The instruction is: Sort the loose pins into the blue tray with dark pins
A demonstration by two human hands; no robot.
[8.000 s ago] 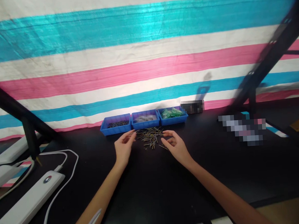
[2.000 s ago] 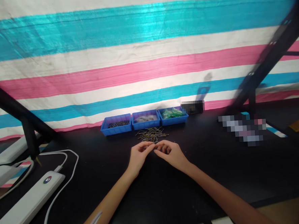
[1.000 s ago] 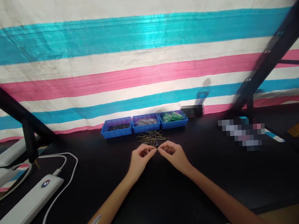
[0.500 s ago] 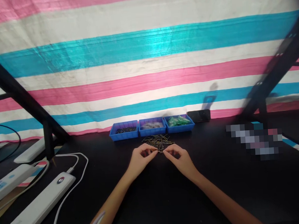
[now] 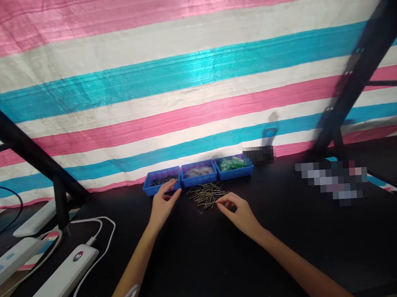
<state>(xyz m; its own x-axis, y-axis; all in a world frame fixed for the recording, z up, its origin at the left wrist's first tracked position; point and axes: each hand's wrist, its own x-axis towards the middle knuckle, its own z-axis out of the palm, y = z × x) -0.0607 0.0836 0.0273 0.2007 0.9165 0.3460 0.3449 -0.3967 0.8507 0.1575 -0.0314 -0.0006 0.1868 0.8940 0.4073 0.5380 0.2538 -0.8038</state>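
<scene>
My left hand (image 5: 162, 204) is at the front edge of the left blue bin (image 5: 149, 189), with its thumb and fingers apart. Thin dark pieces (image 5: 160, 181) lie inside that bin, partly hidden behind the fingers. On the black table in front of the bins is a loose pile of thin gold and dark metal rods (image 5: 206, 194), too small to name surely. My right hand (image 5: 237, 211) rests at the pile's right front edge, thumb and forefinger pinched together; whatever is between them cannot be made out.
The middle blue bin (image 5: 199, 180) holds clear plastic material, and the right blue bin (image 5: 235, 172) holds green packets. White power strips (image 5: 58, 282) and a white cable (image 5: 105, 248) lie on the left. Black slanted posts flank the striped sheet (image 5: 195, 99) behind.
My left hand has left the pile and moved left to the left bin, its fingers opening. My right hand stays by the pile. The view has tilted slightly.
</scene>
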